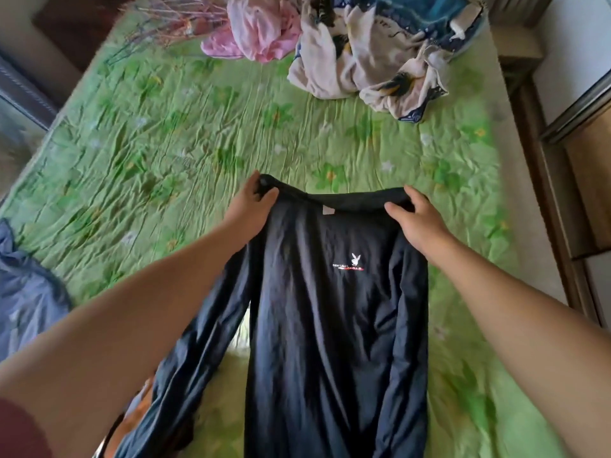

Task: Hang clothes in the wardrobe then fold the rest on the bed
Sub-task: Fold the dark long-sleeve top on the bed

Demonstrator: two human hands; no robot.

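Shirt (330, 309), dark long-sleeve, held over bed (198, 133) centre; left hand (248, 206) at 11, right hand (416, 219) at 1, fingers clamped on shoulders. Lay flat, smooth sleeves before folding.

- The bed (515, 180) is covered by a green flowered sheet (198, 127).
- A pink garment (261, 28) and a white-blue cloth (380, 57) are heaped at the top.
- A grey-blue garment (26, 292) is seen at left.
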